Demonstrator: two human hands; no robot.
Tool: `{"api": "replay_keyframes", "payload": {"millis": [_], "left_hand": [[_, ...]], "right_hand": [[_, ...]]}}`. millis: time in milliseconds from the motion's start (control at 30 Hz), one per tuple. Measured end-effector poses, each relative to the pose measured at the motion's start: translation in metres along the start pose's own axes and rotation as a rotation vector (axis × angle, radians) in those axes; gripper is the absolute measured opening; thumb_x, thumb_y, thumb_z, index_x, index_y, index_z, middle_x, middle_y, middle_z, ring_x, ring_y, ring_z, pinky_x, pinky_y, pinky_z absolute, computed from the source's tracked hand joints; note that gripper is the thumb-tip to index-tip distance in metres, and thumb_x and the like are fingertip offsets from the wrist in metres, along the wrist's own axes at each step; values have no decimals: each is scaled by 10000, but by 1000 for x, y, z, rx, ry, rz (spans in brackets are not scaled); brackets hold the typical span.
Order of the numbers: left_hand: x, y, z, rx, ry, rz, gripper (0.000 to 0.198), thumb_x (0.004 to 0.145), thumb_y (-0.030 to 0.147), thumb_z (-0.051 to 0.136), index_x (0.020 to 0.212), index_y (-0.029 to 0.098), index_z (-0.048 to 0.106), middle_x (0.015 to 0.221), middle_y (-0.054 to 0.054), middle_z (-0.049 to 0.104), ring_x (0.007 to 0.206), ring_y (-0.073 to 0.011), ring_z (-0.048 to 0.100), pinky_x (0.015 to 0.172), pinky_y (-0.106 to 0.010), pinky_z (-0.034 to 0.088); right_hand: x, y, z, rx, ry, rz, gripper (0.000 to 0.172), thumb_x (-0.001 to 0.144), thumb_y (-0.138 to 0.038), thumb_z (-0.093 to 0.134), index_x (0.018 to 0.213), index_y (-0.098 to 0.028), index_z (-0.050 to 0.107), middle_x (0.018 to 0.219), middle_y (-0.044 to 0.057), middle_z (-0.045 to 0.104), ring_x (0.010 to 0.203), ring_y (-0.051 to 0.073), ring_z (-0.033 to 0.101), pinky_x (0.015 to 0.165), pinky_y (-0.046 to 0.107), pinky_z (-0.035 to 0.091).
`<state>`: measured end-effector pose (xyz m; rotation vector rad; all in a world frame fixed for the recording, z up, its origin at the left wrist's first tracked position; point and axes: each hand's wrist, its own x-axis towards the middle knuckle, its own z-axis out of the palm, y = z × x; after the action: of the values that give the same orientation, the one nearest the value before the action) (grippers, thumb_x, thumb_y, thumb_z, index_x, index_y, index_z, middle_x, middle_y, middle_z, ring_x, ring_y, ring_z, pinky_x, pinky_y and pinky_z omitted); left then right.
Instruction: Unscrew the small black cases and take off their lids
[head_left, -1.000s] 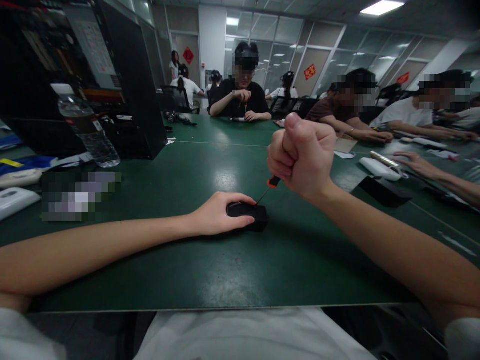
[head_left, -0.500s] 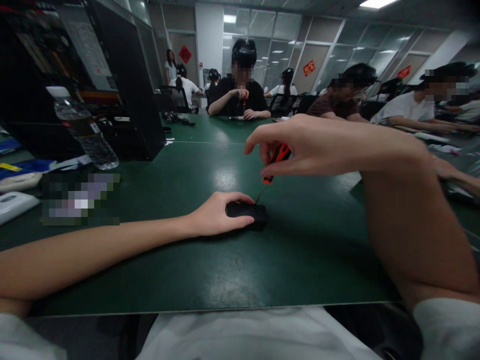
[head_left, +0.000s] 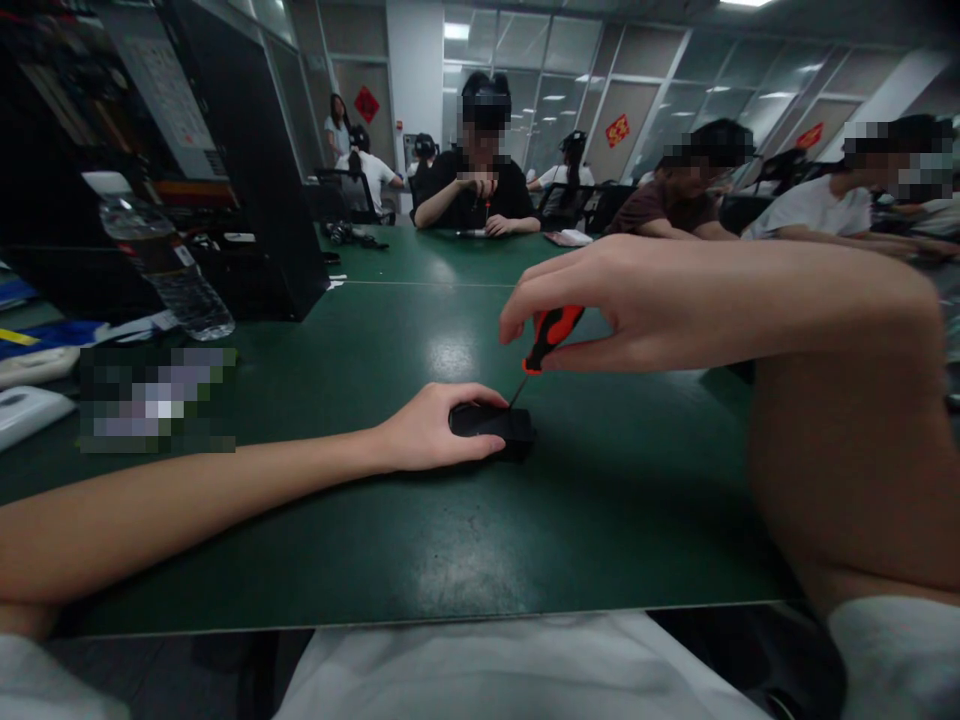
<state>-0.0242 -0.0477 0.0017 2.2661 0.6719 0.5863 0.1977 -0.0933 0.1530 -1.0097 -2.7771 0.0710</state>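
A small black oblong device [head_left: 516, 428] lies on the green tabletop [head_left: 450, 540]. My left hand [head_left: 431, 428] grips it from the left, thumb along the near side and fingers along the far side. Above it, my right hand [head_left: 592, 300] has its fingers closed around the orange-and-black handle of a screwdriver [head_left: 553, 335]. The shaft slants down to the left, and its tip meets the far upper edge of the device near my left fingertips. What the tip touches there is too small to make out.
A clear water bottle [head_left: 165, 260] leans at the left beside a black open-fronted case [head_left: 255, 170]. White plastic pieces [head_left: 34, 412] and a blurred-out item [head_left: 157, 398] lie at the left. Across the table a person [head_left: 480, 190] works, with others seated at the right.
My right hand has turned and shifted slightly right and down, and the screwdriver handle has tilted with it. My left hand and the black device stay in place.
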Motion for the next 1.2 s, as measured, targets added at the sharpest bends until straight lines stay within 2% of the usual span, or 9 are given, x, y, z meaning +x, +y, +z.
{"api": "replay_keyframes", "payload": {"millis": [100, 133, 267, 433, 567, 700, 933, 1100, 1200], "left_hand": [[0, 0, 0, 12, 1, 5, 434, 813, 401, 753, 1176, 169, 705, 1086, -60, 756, 936, -229, 701, 851, -319, 528], [0, -1, -1, 16, 3, 8, 432, 815, 406, 753, 1174, 170, 707, 1088, -60, 756, 940, -230, 701, 856, -319, 528], [0, -2, 1, 27, 12, 29, 431, 820, 403, 751, 1176, 163, 710, 1092, -64, 757, 965, -233, 701, 872, -317, 527], [-2, -1, 4, 78, 48, 67, 426, 820, 369, 745, 1179, 144, 709, 1087, -76, 760, 940, -227, 704, 854, -315, 530], [-4, -1, 5, 122, 69, 114, 421, 811, 356, 756, 1176, 153, 708, 1098, -80, 760, 954, -234, 706, 876, -325, 524], [-5, 1, 4, 105, 57, 97, 418, 819, 360, 756, 1179, 152, 710, 1061, -65, 763, 922, -219, 709, 838, -303, 523], [-5, 1, 4, 67, 45, 65, 423, 820, 379, 759, 1189, 178, 707, 962, -25, 761, 802, -188, 700, 749, -274, 520], [-5, 1, 3, 68, 40, 59, 427, 823, 373, 757, 1199, 178, 708, 1012, -40, 763, 883, -212, 711, 774, -279, 523], [-5, 2, 3, 77, 36, 58, 421, 827, 383, 752, 1195, 183, 712, 1023, -42, 765, 915, -223, 712, 784, -283, 524]], "right_hand": [[2, -5, 1, -33, 57, 71, 145, 878, -289, 670, 981, -251, 765, 812, 22, 747, 768, 205, 670, 718, 320, 471], [3, -5, 1, -35, 64, 73, 143, 879, -270, 660, 972, -249, 767, 809, 24, 745, 766, 204, 669, 725, 322, 470], [4, -4, 1, -22, 13, -27, 229, 833, -224, 678, 1044, -260, 760, 1028, 36, 757, 890, 216, 677, 783, 326, 477], [2, 3, 2, -33, 79, 23, 131, 860, -286, 680, 956, -260, 766, 791, 2, 734, 715, 170, 652, 696, 304, 457], [5, -1, -3, -32, 68, -17, 133, 883, -310, 641, 925, -255, 754, 850, 10, 748, 730, 177, 668, 654, 309, 471], [9, -10, -8, -2, 88, -49, 131, 886, -347, 643, 893, -273, 750, 854, 23, 751, 751, 184, 681, 639, 315, 480], [14, -16, 2, 68, 73, -46, 108, 877, -347, 668, 875, -281, 753, 832, 5, 753, 738, 185, 671, 662, 320, 484], [15, -13, 5, 35, 25, -123, 163, 917, -339, 629, 947, -234, 749, 868, 12, 752, 757, 173, 668, 694, 304, 481], [15, -12, 3, 9, 30, -111, 158, 920, -330, 617, 936, -245, 750, 861, 13, 751, 752, 178, 669, 697, 312, 481]]}}
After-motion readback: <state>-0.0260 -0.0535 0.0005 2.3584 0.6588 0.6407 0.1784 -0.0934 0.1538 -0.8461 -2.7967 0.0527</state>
